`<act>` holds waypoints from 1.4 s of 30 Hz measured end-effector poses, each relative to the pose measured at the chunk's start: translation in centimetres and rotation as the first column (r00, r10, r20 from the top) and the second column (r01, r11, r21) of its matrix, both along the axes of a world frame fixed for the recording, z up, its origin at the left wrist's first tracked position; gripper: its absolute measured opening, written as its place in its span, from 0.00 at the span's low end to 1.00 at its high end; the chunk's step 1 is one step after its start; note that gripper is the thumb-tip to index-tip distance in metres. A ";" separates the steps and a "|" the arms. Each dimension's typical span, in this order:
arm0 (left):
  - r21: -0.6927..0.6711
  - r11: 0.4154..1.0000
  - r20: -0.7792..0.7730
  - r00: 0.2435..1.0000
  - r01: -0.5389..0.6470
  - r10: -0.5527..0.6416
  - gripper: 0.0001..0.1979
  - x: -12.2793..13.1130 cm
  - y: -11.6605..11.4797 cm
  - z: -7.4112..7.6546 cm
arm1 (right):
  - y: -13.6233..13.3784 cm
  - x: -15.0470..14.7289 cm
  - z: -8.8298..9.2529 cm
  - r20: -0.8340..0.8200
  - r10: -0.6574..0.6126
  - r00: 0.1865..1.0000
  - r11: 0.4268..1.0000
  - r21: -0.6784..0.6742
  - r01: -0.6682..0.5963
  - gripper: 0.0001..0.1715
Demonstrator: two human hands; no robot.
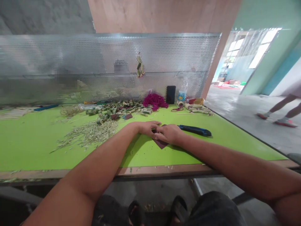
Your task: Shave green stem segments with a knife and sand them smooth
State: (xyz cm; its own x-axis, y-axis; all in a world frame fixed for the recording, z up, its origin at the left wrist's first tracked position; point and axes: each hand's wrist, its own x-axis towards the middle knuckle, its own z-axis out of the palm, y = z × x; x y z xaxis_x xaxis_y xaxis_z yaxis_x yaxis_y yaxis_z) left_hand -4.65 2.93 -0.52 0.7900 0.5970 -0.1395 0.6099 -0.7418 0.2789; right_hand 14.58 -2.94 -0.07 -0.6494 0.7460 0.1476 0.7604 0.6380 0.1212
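My left hand [149, 128] and my right hand [171, 134] meet low over the green tabletop, their fingertips close together. Beneath them lies a dark brown square sheet [161, 144] that looks like sandpaper, with one corner pointing towards me. The fingers of both hands are bent and closed; whatever they pinch between them is hidden. Just right of my right hand rests a black and blue utility knife [196, 130], touched by neither hand. Dark specks dot the tabletop near the sheet.
Pale shavings [94, 133] and cut green stem pieces [115, 110] spread at the left. Behind stand a magenta string heap [155, 100], a black phone [171, 94] and a plastic bottle [182, 91]. A perforated metal panel [160, 56] backs the table. At far right, a person's legs [282, 108] show.
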 end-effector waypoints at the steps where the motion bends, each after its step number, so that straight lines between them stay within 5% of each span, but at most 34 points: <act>1: -0.017 1.000 -0.019 1.000 -0.024 0.024 0.39 -0.1 0.0 0.0 | 0.2 0.1 0.1 0.019 0.003 1.000 1.000 0.009 -0.003 0.33; 6: -0.029 0.999 0.001 1.000 0.014 -0.014 0.43 -0.5 0.5 -0.2 | 1.9 1.3 0.3 0.042 -0.221 0.974 0.975 0.045 0.219 0.31; 10: -0.033 0.998 0.001 0.999 0.044 -0.044 0.41 -0.6 0.7 -0.3 | 1.7 1.4 0.1 0.006 -0.013 1.000 1.000 0.021 0.012 0.30; 14: -0.037 0.999 -0.006 1.000 0.021 -0.021 0.41 -0.4 0.5 -0.1 | 1.0 0.9 0.3 0.027 -0.108 0.994 0.994 0.016 0.108 0.32; 18: -0.037 0.999 -0.039 0.999 -0.002 0.000 0.40 -0.4 0.4 -0.2 | 0.8 0.6 0.3 0.053 0.045 0.998 0.999 -0.004 -0.045 0.34; 22: -0.018 1.000 -0.011 1.000 0.023 -0.023 0.39 -0.5 0.6 -0.4 | 1.3 0.6 0.2 0.059 -0.138 0.989 0.990 0.046 0.136 0.32; 26: -0.033 0.999 -0.010 1.000 0.022 -0.022 0.39 -0.6 0.8 -0.5 | 1.5 0.4 0.1 0.049 0.042 0.998 0.999 0.005 -0.042 0.31; 30: 0.003 0.995 0.042 0.994 0.102 -0.103 0.38 -0.5 0.8 -0.4 | 1.6 0.2 0.2 0.022 -0.128 0.992 0.992 0.019 0.127 0.31; 34: -0.005 1.000 -0.025 0.999 0.028 -0.028 0.41 -0.5 0.7 -0.4 | 1.3 0.0 0.1 0.041 0.069 0.997 0.998 -0.005 -0.069 0.31; 38: 0.000 0.998 -0.005 0.998 0.059 -0.059 0.41 -0.6 0.8 -0.4 | 1.5 0.1 0.2 0.019 -0.123 0.992 0.992 0.034 0.123 0.30; 42: -0.013 0.998 -0.002 0.998 0.063 -0.063 0.41 -0.5 0.8 -0.3 | 1.9 0.2 0.2 0.012 0.004 1.000 1.000 -0.013 -0.004 0.32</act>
State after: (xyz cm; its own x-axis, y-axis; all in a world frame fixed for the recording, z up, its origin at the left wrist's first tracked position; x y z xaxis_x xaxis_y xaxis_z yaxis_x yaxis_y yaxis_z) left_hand -5.19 3.75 -0.87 0.8258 0.5440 -0.1490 0.5625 -0.7751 0.2877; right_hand 14.81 -1.06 0.09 -0.6544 0.7449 0.1300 0.7561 0.6429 0.1226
